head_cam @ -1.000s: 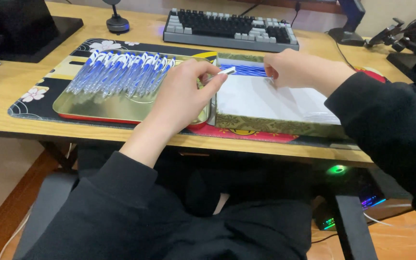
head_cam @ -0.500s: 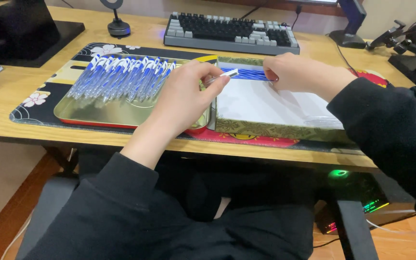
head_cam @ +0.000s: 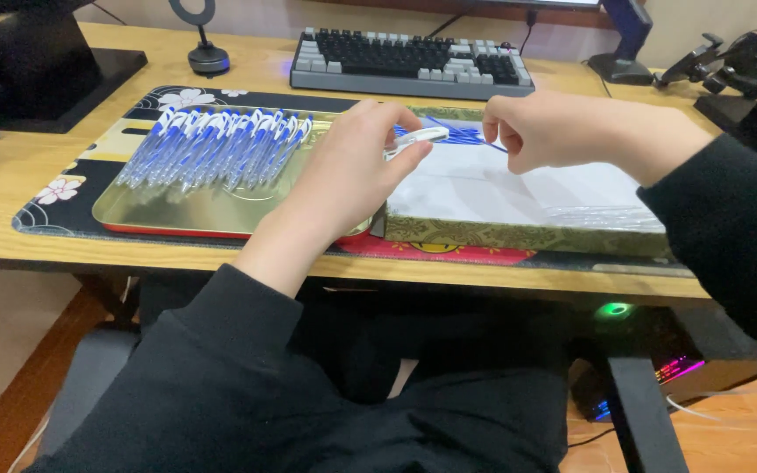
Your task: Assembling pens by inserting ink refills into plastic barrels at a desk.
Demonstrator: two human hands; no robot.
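My left hand (head_cam: 352, 171) is closed on a white and blue pen (head_cam: 418, 137), holding it level above the seam between two trays. My right hand (head_cam: 562, 130) hovers over the far edge of the right-hand box (head_cam: 519, 232), its fingers pinched on a thin blue pen part (head_cam: 494, 145). More blue pens (head_cam: 453, 133) lie in that box behind my hands, on a white sheet (head_cam: 501, 188). In the gold metal tray (head_cam: 194, 210) on the left lies a row of several blue and white pens (head_cam: 216, 144).
Both trays rest on a dark floral desk mat (head_cam: 63, 197) on a wooden desk. A keyboard (head_cam: 409, 61) lies behind them, a small round stand (head_cam: 208, 57) at back left, a black monitor base (head_cam: 54, 70) at far left, dark equipment (head_cam: 738, 66) at far right.
My hands stay close together over the box's near-left corner. The view has shifted slightly. My right hand's fingers have curled tighter beside the pen tip.
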